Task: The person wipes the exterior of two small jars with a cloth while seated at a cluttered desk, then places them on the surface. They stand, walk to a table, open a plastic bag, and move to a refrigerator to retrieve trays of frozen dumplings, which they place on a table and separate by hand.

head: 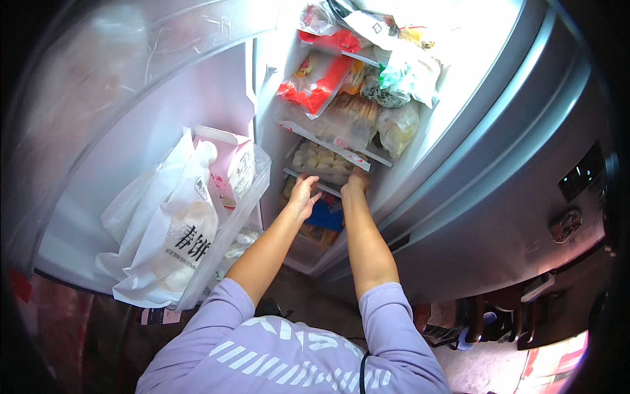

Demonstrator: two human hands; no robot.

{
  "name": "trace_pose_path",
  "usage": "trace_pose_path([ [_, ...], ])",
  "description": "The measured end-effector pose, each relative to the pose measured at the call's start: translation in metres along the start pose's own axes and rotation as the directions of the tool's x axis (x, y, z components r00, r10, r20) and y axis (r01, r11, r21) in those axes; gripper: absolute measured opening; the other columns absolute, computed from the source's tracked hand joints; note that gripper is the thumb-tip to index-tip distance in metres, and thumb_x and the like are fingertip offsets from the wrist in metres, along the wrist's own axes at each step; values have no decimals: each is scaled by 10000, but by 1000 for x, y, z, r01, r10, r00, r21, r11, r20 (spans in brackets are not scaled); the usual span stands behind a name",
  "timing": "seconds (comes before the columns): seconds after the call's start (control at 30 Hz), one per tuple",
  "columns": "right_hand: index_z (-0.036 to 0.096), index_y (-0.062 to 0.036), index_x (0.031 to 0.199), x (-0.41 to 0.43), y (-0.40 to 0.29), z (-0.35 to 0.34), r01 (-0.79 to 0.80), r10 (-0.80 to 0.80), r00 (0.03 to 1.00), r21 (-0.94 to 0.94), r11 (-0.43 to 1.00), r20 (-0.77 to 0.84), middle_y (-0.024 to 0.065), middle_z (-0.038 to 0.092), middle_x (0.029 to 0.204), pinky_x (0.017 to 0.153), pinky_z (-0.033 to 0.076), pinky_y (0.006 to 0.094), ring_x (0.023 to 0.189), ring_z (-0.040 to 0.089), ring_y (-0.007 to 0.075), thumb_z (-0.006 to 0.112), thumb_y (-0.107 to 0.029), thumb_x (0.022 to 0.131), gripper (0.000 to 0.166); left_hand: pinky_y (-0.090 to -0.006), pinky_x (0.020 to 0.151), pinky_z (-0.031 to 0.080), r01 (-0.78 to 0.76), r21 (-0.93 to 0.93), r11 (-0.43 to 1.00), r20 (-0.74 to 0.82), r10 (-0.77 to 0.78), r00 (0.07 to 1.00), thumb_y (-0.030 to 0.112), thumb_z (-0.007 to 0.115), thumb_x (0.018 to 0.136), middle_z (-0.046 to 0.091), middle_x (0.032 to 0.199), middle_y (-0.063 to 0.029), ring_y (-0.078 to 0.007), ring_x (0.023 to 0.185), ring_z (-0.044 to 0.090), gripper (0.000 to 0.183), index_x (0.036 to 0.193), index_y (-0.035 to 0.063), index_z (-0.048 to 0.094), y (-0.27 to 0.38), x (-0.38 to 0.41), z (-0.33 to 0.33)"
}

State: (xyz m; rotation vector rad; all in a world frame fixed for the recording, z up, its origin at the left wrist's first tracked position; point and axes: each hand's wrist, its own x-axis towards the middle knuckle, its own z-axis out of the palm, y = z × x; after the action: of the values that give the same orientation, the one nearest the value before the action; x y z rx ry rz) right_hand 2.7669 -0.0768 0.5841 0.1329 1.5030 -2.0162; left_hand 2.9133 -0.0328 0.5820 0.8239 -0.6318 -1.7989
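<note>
Both of my hands reach into an upright refrigerator. My left hand (304,194) is at the front edge of a shelf (327,188), fingers apart and nothing seen in them. Just above it lies a clear bag of pale, lumpy food (322,161). My right hand (355,183) is at the right end of that bag, its fingers partly hidden, so its hold cannot be told. Higher up are a bag of brown stick-like food (352,112) and a red and clear package (315,81). Below my hands a blue package (322,214) sits in the lowest part.
The door stands open on the left, its clear bin (231,221) holding a white printed bag (167,241) and a pink carton (227,157). More bagged food (411,69) crowds the upper shelves. A silver refrigerator door (492,216) curves along the right, with dark furniture (472,315) beyond.
</note>
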Motion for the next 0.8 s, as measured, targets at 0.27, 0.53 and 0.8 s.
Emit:
trace_pose_path([
  [0.27, 625, -56, 950, 60, 8, -14, 84, -77, 994, -108, 991, 74, 30, 605, 874, 502, 431, 308, 648, 559, 151, 746, -307, 779, 327, -491, 1010, 353, 145, -127, 981, 58, -139, 989, 193, 532, 897, 451, 1229, -103, -269, 1197, 419, 320, 1169, 28, 497, 5, 38, 8],
  [0.53, 602, -173, 870, 21, -11, -10, -88, 84, 965, 6, 996, 247, -6, 530, 732, 485, 400, 283, 555, 464, 130, 725, -224, 797, 152, -467, 949, 406, 105, -193, 976, 121, -83, 989, 186, 508, 926, 507, 1129, -69, -231, 1119, 477, 198, 1089, 77, 535, 8, 43, -1],
  [0.8, 577, -171, 1110, 8, -19, -10, -225, 187, 904, 58, 973, 384, 57, 543, 1105, 803, 493, 422, 920, 545, 251, 664, -303, 840, 313, -451, 876, 451, -18, -152, 988, 104, 34, 994, 183, 538, 921, 522, 1126, -30, -198, 1043, 502, 247, 1159, 126, 504, 10, 27, 7],
])
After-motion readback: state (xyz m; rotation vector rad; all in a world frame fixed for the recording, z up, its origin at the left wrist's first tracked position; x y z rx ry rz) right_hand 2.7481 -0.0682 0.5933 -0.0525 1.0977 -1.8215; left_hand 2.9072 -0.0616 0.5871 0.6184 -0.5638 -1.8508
